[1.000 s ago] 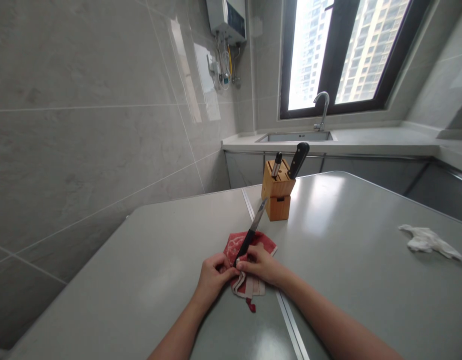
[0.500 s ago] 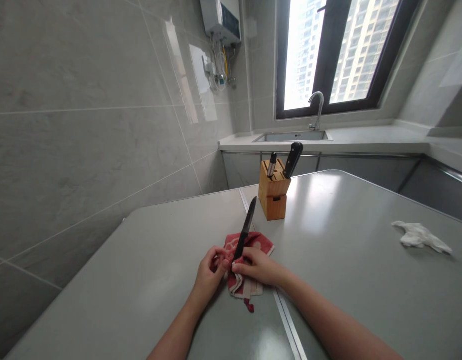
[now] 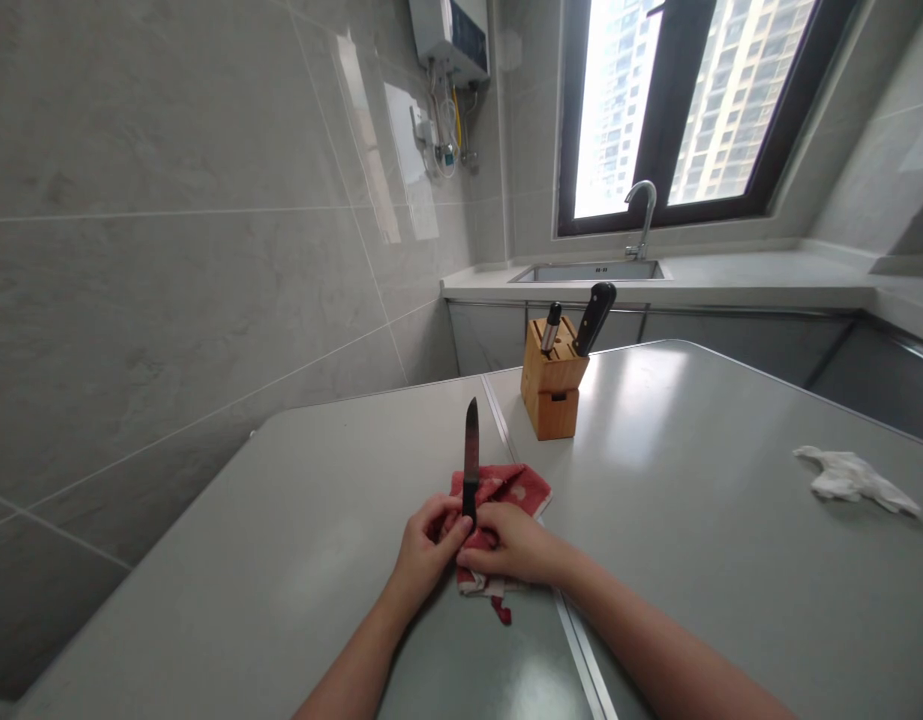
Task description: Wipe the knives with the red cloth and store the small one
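Observation:
A knife [image 3: 471, 450] with a dark blade and black handle points up and away from me, its handle low between my two hands. My left hand [image 3: 429, 545] pinches the handle with thumb and fingers from the left. On the other side, my right hand [image 3: 517, 545] is closed on a red and white towel [image 3: 525, 488], close against the handle. The towel lies bunched on the table beneath both hands and the knife. The lower end of the handle is hidden by my fingers and the cloth.
A wooden knife block [image 3: 555, 395] holding a black-handled knife [image 3: 596, 318] and another handled tool [image 3: 552, 327] stands beyond the towel. A crumpled white cloth [image 3: 855, 477] lies on the grey table [image 3: 693, 540] at right. Behind are a sink [image 3: 592, 272] and faucet [image 3: 644, 220].
The knife has turned from leaning right to nearly straight ahead, its tip shifting left. My left thumb now presses on the handle, and my right hand has moved slightly with the towel.

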The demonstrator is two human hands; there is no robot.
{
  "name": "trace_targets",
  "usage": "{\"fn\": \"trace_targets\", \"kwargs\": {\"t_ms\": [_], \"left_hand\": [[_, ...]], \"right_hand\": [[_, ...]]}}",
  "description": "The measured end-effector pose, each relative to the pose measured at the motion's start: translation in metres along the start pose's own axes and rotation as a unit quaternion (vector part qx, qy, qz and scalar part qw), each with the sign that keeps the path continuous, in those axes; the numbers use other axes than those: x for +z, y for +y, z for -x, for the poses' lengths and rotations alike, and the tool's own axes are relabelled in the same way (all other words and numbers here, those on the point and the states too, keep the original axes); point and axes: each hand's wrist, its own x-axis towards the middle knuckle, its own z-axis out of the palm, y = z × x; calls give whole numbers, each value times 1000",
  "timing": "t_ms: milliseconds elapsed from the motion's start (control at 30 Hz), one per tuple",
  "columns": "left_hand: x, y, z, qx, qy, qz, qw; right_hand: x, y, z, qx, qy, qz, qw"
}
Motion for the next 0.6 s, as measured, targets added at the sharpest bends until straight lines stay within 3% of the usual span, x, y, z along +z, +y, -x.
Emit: {"fn": "trace_targets", "kwargs": {"t_ms": [600], "left_hand": [[1, -1, 2, -44, 99, 109, 988]], "right_hand": [[-5, 0, -2, 3, 1, -43, 999]]}}
